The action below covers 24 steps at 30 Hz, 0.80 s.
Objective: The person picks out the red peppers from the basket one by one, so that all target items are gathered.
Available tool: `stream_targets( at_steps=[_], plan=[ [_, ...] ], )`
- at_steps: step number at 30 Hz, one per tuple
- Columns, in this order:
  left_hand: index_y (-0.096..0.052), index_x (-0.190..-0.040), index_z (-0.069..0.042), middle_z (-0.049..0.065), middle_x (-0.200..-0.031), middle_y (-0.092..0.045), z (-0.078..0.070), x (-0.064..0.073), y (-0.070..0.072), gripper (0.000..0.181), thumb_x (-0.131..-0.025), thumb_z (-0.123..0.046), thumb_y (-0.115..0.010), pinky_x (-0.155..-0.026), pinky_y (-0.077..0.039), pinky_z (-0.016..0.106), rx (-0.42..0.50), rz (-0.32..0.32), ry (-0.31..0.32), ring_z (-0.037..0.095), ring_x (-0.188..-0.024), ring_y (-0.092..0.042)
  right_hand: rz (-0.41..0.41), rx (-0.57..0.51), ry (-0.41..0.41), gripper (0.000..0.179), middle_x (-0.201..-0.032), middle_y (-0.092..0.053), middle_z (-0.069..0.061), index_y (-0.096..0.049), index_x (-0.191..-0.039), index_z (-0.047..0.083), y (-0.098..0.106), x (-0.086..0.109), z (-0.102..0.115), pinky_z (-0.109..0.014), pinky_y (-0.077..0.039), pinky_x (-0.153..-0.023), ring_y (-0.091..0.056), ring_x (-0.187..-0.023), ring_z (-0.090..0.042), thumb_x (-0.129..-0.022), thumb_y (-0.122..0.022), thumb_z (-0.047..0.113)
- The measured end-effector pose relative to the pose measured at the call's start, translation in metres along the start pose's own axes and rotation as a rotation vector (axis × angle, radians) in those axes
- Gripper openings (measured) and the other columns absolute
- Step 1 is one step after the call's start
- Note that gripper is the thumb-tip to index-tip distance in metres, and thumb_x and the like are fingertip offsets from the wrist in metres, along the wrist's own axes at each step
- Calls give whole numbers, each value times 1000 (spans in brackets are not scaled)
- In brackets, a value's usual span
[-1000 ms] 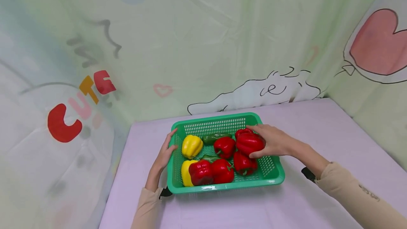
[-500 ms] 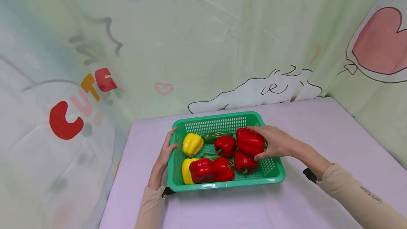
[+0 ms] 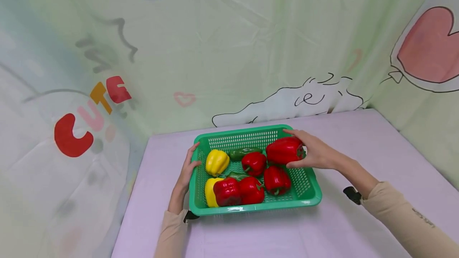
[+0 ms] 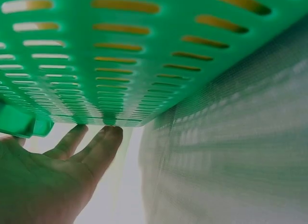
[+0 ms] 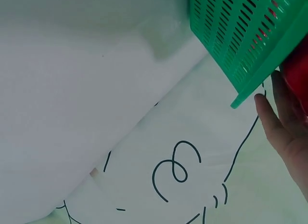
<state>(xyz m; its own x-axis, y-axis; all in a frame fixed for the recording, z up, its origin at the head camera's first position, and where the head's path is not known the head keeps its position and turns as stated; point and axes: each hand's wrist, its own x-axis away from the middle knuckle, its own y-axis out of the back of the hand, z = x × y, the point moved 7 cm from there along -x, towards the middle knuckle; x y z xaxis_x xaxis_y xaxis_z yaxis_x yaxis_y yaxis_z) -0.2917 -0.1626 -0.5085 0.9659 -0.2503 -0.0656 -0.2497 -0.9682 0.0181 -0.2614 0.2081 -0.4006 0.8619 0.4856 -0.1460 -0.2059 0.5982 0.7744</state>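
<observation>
A green plastic basket [image 3: 255, 209] holds red and yellow bell peppers and long green vegetables. My left hand [image 3: 186, 172] rests at the basket's left rim, thumb over the edge. In the left wrist view, the left hand's fingers [image 4: 99, 146] reach out straight beside the slotted wall. At the right back corner, my right hand [image 3: 315, 150] holds a red bell pepper [image 3: 284, 150] between thumb and fingers, its green stem toward the palm. Another red bell pepper [image 3: 277, 180] lies just in front of it. The right wrist view catches only the held pepper's edge.
Two yellow bell peppers, one of them upright [image 3: 217, 163], lie at the basket's left. A dark green vegetable [image 3: 245, 153] lies along the back wall. The basket stands on a pale lilac tabletop [image 3: 358, 146], with a printed cloth backdrop [image 3: 229, 51] behind.
My right hand has moved slightly up and back, and the pepper in it has turned so its stem faces right. The red pepper behind it is now hidden. My left hand has stayed at the rim.
</observation>
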Motion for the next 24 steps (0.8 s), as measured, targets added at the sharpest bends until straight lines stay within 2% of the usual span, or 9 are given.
stream_targets(
  at_steps=[5,10,15,20,24],
  plan=[
    [-20,-157,-14,15,-162,-14,2,1,0,66,-94,-1,-38,-101,-40,41,-5,-12,-11,40,-137,-31,-69,-37,-10,94,-120,-57,-15,-35,-148,2,12,-3,0,-40,-55,-74,-57,-100,-27,-74,-87,24],
    [-24,-155,-17,13,-161,-17,2,2,-1,66,-93,-6,-40,-102,-39,46,-22,-24,-33,39,-135,-33,-136,-66,-67,92,-126,-53,-21,-30,-149,0,19,-4,-4,-49,-55,-78,-54,-108,-36,-76,-84,19],
    [-23,-155,-17,13,-161,-17,2,1,-1,65,-93,-6,-40,-101,-41,46,-31,-14,-43,39,-135,-34,-179,-96,-123,93,-127,-51,-25,-26,-148,-2,21,-5,-9,-52,-55,-80,-53,-109,-40,-77,-83,16],
    [-23,-155,-15,14,-161,-17,2,1,-1,64,-94,-6,-39,-102,-39,45,-28,-7,-46,39,-135,-33,-229,-72,-133,86,-129,-49,-26,-31,-142,-5,32,-7,-11,-55,-53,-81,-52,-109,-41,-77,-83,16],
    [-23,-155,-15,15,-160,-18,2,2,0,64,-94,-6,-39,-99,-42,41,-20,-7,-41,39,-132,-35,-269,-30,-134,85,-131,-47,-26,-35,-144,-4,45,-6,-14,-57,-52,-80,-50,-110,-43,-77,-83,16]
  ],
)
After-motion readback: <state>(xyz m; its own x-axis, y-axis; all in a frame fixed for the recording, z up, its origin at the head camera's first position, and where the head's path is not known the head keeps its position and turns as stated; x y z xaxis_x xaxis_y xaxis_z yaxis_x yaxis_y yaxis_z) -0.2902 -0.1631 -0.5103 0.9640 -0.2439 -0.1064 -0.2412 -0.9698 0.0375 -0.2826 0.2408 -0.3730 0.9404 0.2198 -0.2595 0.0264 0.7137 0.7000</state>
